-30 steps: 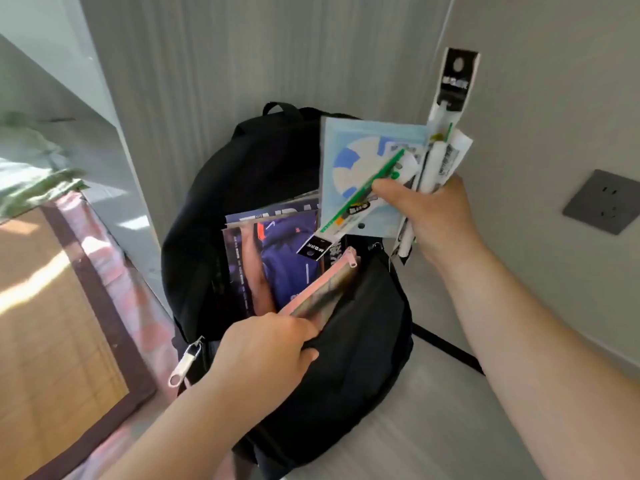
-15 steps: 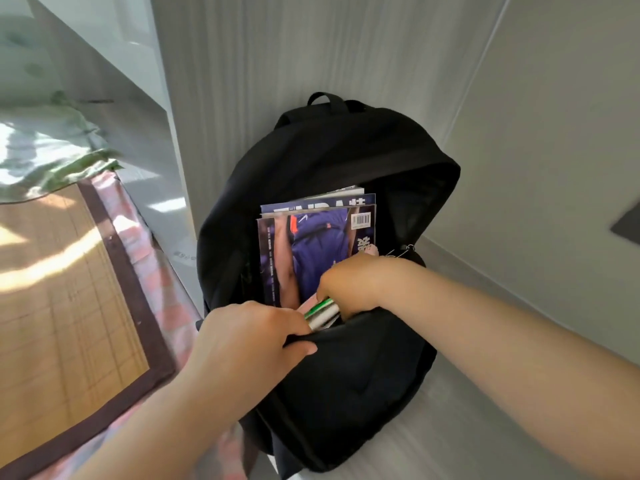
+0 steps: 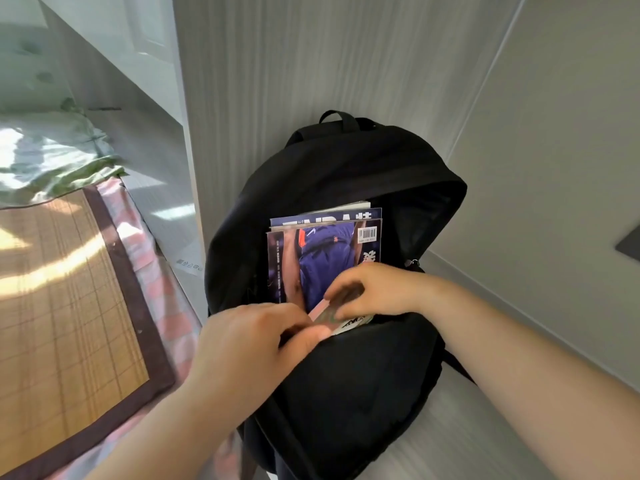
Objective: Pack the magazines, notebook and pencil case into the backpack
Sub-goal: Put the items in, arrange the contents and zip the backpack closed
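While the pencil case [image 3: 327,315] sits half inside the backpack [image 3: 346,382] before the upright magazines [image 3: 322,251], I keep my left hand [image 3: 252,344] clamped on the rim and my right hand [image 3: 374,292] pinching the case, pressing straight down.

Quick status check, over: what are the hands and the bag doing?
Left hand and right hand both on pencil case at backpack mouth. Magazines upright inside. Nothing blocking.

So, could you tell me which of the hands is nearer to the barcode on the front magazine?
The right hand. It sits just below the barcode, at the backpack opening, on the pink pencil case. The left hand is lower and further left, gripping the case's near end.
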Motion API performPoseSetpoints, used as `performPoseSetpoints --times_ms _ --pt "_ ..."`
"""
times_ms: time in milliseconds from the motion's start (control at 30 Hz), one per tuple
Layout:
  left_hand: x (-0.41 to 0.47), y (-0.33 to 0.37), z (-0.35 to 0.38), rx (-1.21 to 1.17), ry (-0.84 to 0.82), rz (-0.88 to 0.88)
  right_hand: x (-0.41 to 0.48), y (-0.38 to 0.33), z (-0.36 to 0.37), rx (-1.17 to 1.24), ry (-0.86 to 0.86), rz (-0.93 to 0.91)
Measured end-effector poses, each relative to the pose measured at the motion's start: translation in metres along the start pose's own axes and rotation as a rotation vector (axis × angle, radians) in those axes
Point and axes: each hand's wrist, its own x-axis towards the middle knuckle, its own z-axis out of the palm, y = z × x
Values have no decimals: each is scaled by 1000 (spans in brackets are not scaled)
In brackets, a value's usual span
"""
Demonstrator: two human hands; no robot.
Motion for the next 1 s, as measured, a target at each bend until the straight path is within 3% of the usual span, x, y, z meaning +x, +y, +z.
performPoseSetpoints --times_ms 133,200,333,500,767,900,1000 --pt "9 -7 -5 211 275 -4 9 0 -8 548 428 44" --pt "14 -16 -7 340 264 -54 20 -4 -15 812 584 97" --pt "17 -23 -11 483 196 -55 39 -25 -25 1146 608 96" --pt "16 -30 -17 511 248 -11 51 -43 -28 1096 568 51" --pt "18 -38 -31 133 420 -200 28 -67 -56 1201 588 -215" --pt "12 -32 -32 78 518 -68 12 -72 -65 1213 478 -362" --pt "10 -29 -31 189 489 -9 9 -57 -50 1004 454 -356"
